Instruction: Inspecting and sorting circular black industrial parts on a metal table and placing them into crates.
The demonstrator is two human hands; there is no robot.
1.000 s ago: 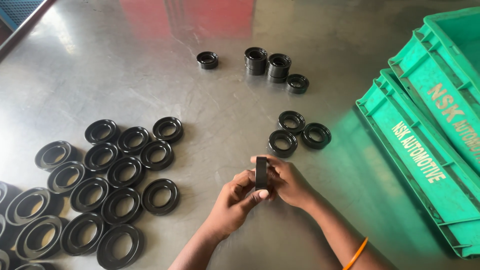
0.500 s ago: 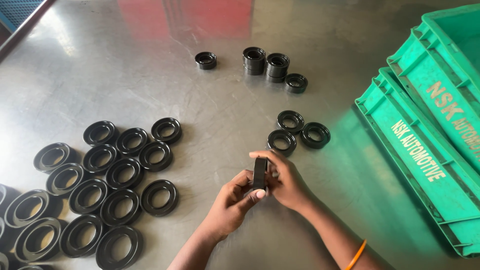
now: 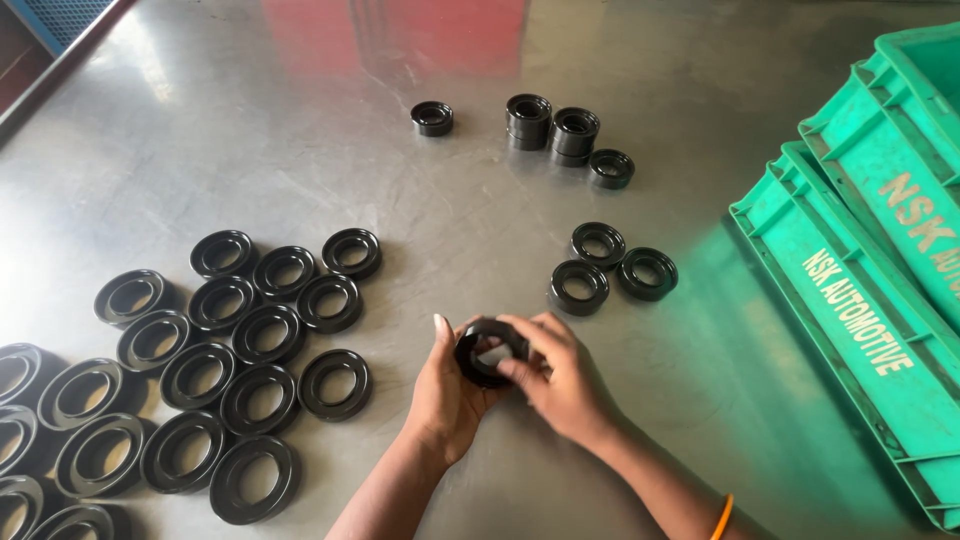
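Both of my hands hold one black rubber ring (image 3: 487,352) just above a steel table (image 3: 300,130). My left hand (image 3: 448,390) cups the ring from the left, thumb up. From the right, the fingers of my right hand (image 3: 560,375) pinch its rim. The ring's open face is tilted toward me. A cluster of three similar black rings (image 3: 610,265) lies just beyond my hands, to the right. Several flat black rings (image 3: 230,340) are spread in rows at the left.
Two short stacks of black rings (image 3: 552,126) and two single rings (image 3: 432,117) sit at the far middle of the table. Green plastic crates (image 3: 870,300) stand along the right edge. An orange band (image 3: 722,516) circles my right wrist.
The ring stood edge-on between my hands; now it is turned so its open face shows. My hands stayed in about the same place.
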